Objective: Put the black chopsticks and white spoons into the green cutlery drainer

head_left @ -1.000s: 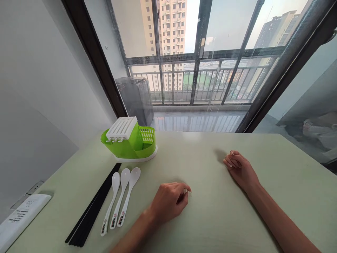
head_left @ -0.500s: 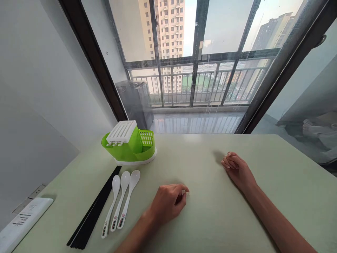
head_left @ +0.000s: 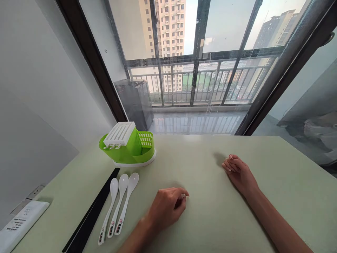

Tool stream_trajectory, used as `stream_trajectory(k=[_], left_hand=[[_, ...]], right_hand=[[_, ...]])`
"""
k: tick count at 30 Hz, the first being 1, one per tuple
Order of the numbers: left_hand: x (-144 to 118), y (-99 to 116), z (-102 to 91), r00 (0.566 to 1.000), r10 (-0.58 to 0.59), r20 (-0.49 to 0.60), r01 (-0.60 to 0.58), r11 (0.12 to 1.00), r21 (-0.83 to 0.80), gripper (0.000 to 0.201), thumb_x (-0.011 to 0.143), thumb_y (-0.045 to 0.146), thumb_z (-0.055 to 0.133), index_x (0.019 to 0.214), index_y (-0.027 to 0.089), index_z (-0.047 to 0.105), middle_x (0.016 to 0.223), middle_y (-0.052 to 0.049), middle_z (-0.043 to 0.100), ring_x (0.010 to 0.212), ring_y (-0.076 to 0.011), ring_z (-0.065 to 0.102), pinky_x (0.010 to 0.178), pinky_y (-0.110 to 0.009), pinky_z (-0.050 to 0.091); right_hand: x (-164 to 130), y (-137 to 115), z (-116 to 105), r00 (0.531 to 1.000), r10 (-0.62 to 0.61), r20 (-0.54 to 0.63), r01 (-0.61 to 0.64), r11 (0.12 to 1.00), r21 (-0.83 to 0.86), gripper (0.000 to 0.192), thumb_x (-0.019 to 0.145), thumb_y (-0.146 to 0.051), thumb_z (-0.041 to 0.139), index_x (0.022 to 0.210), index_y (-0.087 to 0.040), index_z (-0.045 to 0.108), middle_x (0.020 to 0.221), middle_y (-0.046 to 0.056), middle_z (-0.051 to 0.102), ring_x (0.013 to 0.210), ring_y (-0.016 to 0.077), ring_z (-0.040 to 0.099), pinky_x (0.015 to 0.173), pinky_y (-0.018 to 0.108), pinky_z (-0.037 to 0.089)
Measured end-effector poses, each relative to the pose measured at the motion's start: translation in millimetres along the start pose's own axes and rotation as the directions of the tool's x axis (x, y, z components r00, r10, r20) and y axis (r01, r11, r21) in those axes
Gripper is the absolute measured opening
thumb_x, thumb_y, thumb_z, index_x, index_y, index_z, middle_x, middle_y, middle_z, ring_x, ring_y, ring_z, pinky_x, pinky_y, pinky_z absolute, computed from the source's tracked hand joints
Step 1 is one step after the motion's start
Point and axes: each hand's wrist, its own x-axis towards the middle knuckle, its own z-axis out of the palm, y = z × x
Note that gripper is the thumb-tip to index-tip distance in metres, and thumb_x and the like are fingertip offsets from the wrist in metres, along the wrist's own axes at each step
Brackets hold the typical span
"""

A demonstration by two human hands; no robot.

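My left hand (head_left: 166,208) rests on the pale green table (head_left: 210,225), its fingers curled loosely with nothing in them. My right hand (head_left: 240,173) lies flat-ish further right, fingers together and curled, also holding nothing. Left of my left hand lie three white spoons (head_left: 118,202) side by side, bowls away from me. A bundle of black chopsticks (head_left: 91,214) lies just left of the spoons. Behind them stands a green cutlery drainer (head_left: 129,146) with a white slotted lid on a white base.
A white power strip (head_left: 19,225) sits by the wall at the lower left. Past the table's far edge, glass doors (head_left: 200,52) open onto a balcony with a railing; a dark bin (head_left: 134,98) stands outside.
Both hands stay nearly where they were on the table. The view has shifted slightly; my left hand's fingers have curled a little more.
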Motion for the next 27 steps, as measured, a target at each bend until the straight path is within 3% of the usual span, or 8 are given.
stream_trajectory(k=[21,27], left_hand=[[5.1,-2.5,6.0,1.000,-0.025,-0.008,0.025,1.000,0.011,0.020,0.092,0.015,0.057,0.104,0.021,0.073,0.065,0.004,0.067,0.057,-0.0119,0.061,0.061,-0.023,0.046],[-7.5,15.2,-6.7,1.000,0.021,0.008,-0.021,0.998,0.059,0.020,0.094,0.014,0.056,0.104,0.021,0.073,0.074,0.000,0.073,0.065,-0.0154,0.068,0.069,-0.027,0.052]], right_hand=[[4.1,3.5,-4.5,1.000,-0.010,0.022,0.010,1.000,-0.022,0.017,0.071,-0.020,0.083,0.078,-0.022,0.068,0.054,-0.009,0.023,0.055,0.0103,0.019,0.049,0.025,0.031],[6.8,7.3,-8.1,0.999,-0.009,0.031,0.009,1.000,-0.015,0.018,0.071,-0.021,0.084,0.078,-0.022,0.068,0.053,-0.009,0.024,0.055,0.0105,0.019,0.048,0.026,0.031]])
